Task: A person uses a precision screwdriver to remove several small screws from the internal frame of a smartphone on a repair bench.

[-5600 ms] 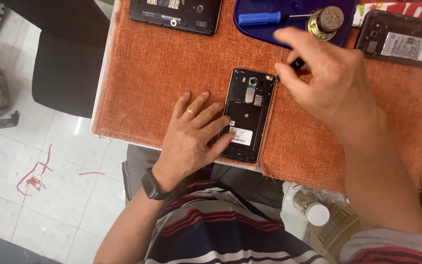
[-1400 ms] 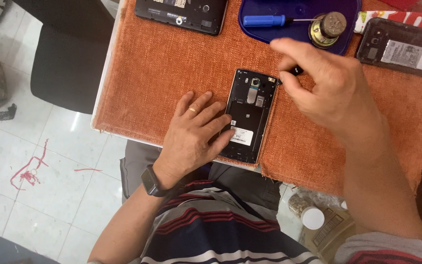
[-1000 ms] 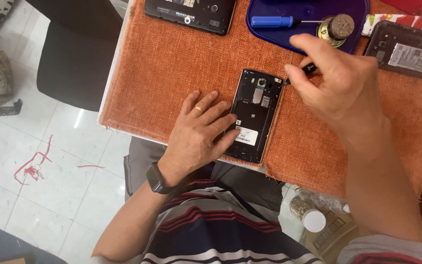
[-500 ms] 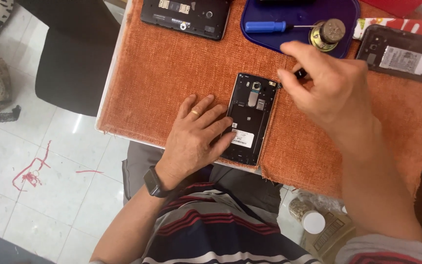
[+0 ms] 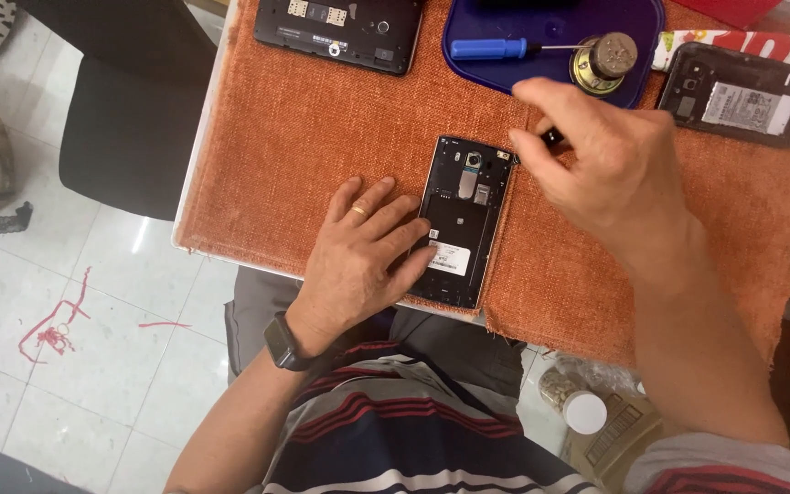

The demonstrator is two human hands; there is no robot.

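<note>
the opened phone (image 5: pixel 462 220) lies mid-desk on the orange cloth (image 5: pixel 322 137). left hand (image 5: pixel 358 252) pressed flat on its left edge; right hand (image 5: pixel 610 169) pinches a small dark tool (image 5: pixel 551 138) at its top right corner. light, stiff, probably fragile inside; best held by the edges.

tool in right hand (image 5: pixel 610 169): almost wholly hidden by the fingers; only a dark tip shows at the open phone's (image 5: pixel 464 220) far right corner, its kind unclear
open phone, near left edge: covered by the left hand's (image 5: pixel 358 261) fingers
far left phone (image 5: pixel 338 29): top cut off by the picture's edge
blue tray (image 5: pixel 555 41): far rim cut off
far right phone (image 5: pixel 742 93): label too small to tell
</note>
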